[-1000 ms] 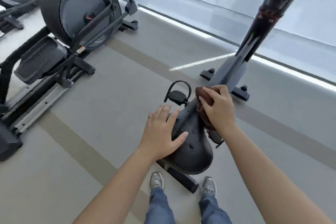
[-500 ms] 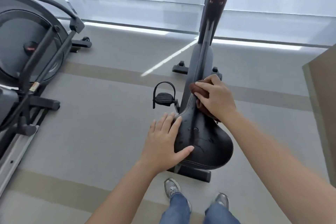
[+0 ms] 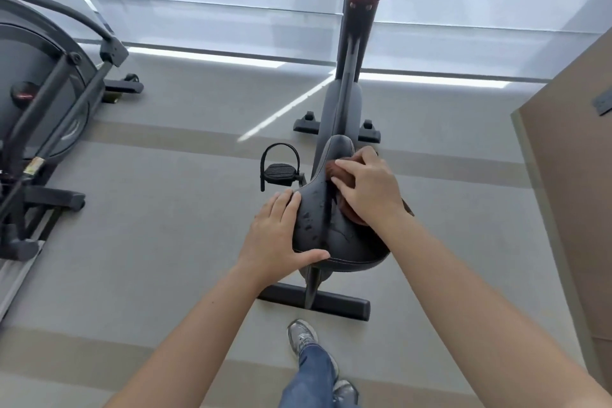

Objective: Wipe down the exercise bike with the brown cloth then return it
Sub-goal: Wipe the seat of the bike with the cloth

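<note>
The wiping step is in hand, and it is being done on the seat (image 3: 331, 235) of the exercise bike (image 3: 344, 103). The right hand (image 3: 367, 189) has its fingers bent over the brown cloth (image 3: 333, 169), which is bunched into a soft wad and pressed onto the right side of the seat near its narrow nose; cloth shows in front of the fingers and again under the wrist. The left hand (image 3: 278, 232) lies nearly flat against the seat's left flank with the thumb stretched across the rear edge. It holds nothing and looks to be steadying the seat.

The seat is black, smooth and slightly glossy, wide and rounded at the back and tapering forward, with a stitched seam round the rim. Beads of liquid (image 3: 309, 219) stand on its left half (spray, most likely, though the picture cannot say), so that half seems not yet wiped. The next move probably calls for drawing the cloth across the middle groove onto the wet side, with enough pressure to lift the drops rather than smear them, and for the left hand to give way as the cloth arrives.

Much of the task appears to remain: the dark painted post, the ribbed pedal (image 3: 281, 172) with its strap loop, and the flat rear foot bar (image 3: 331, 303) on the grey matte floor (image 3: 165, 209), before the cloth goes back
</note>
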A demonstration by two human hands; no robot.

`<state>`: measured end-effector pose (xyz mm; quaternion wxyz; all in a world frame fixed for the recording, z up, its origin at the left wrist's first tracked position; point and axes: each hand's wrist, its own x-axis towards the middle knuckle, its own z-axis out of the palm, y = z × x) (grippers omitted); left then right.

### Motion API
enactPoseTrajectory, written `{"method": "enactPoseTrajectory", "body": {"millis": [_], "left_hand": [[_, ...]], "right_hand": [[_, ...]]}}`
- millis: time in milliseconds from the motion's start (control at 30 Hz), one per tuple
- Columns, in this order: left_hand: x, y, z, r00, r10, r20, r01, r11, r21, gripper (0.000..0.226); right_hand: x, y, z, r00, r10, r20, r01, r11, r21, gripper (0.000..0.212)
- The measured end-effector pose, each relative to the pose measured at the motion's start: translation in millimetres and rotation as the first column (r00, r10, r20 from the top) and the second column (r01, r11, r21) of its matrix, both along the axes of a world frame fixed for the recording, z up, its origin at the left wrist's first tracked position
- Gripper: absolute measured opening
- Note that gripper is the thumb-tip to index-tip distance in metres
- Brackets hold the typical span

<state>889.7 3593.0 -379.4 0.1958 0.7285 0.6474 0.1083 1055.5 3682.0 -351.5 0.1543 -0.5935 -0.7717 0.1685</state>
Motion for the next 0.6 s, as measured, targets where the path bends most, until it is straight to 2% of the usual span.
{"method": "enactPoseTrajectory", "body": {"millis": [100,200,300,400,500,600], "left_hand": [[-1,1,-2,1.000,0.010,0.019,-0.010,1.000,-0.004,0.105],[0,1,-3,0.998,0.027,0.058,-0.026,1.000,-0.012,0.105],[-1,3,-4,0.995,0.040,0.087,-0.039,0.999,-0.007,0.104],[-3,8,-5,0.995,0.030,0.097,-0.030,1.000,0.000,0.104],[-8,10,-7,0.994,-0.011,0.111,0.009,1.000,0.024,0.107],[-22,13,-8,0.984,-0.101,0.146,0.096,0.995,0.038,0.108]], "right_hand": [[11,-24,1,0.999,0.039,-0.004,-0.039,0.999,-0.017,0.031],[29,-80,4,0.995,0.076,-0.063,-0.074,0.997,0.031,0.028],[22,-100,0,0.998,-0.004,-0.066,0.008,0.998,0.070,0.026],[-4,-59,-6,0.995,-0.095,-0.028,0.097,0.991,0.093,0.027],[-30,-1,-5,0.984,-0.175,-0.011,0.175,0.984,0.027,0.029],[-39,9,-4,0.985,-0.168,0.031,0.167,0.985,0.028,0.030]]}}
